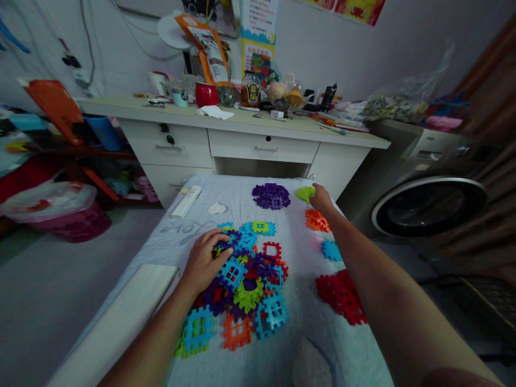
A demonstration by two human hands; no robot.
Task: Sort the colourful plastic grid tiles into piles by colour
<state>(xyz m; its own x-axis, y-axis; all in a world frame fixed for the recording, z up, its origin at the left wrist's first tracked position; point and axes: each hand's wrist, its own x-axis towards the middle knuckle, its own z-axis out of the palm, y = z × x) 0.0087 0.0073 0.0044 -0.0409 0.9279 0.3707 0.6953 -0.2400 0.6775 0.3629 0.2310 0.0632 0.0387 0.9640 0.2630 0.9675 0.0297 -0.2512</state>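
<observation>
A mixed pile of interlocking plastic building pieces (249,293) in purple, blue, green, orange and red lies mid-cloth. My left hand (206,259) rests on its left side, thumb and fingers apart, touching pieces. At the far right of the cloth, my right hand (321,198) pinches the edge of a green building piece (305,193); its fingertips are partly hidden. Purple pieces (271,196) are gathered to its left. Nearer to me along the right side are orange pieces (316,220), blue pieces (331,250) and red pieces (342,296), partly behind my forearm.
A long white box (133,306) lies along the cloth's left side, with a smaller white box (186,202) beyond. Behind stands a white desk (262,131) crowded with jars and cups. A washing machine (427,183) is at right, a pink bin (76,220) at left.
</observation>
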